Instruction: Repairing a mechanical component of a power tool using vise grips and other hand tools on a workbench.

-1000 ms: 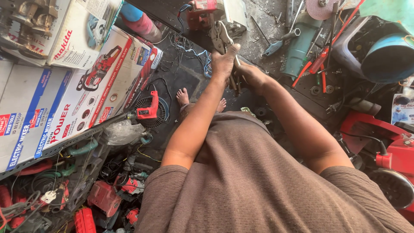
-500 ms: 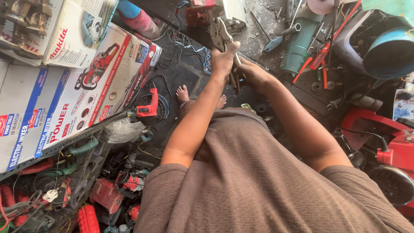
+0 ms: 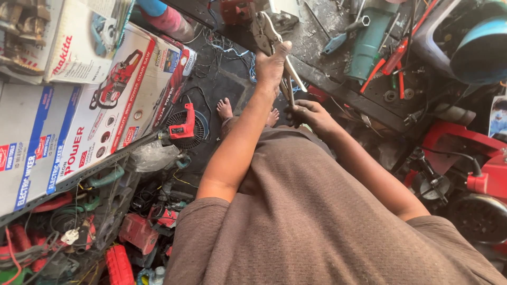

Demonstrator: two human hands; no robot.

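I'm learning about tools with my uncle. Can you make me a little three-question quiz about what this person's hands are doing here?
1. True or false: the left hand grips metal locking pliers.
2. Where is the right hand? A) on the cardboard boxes B) at the lower end of the pliers' handles C) on the blue bucket
3. Fill in: on the shelf edge at the left sits a small ___ power tool.

Key: 1 true. 2 B. 3 red.
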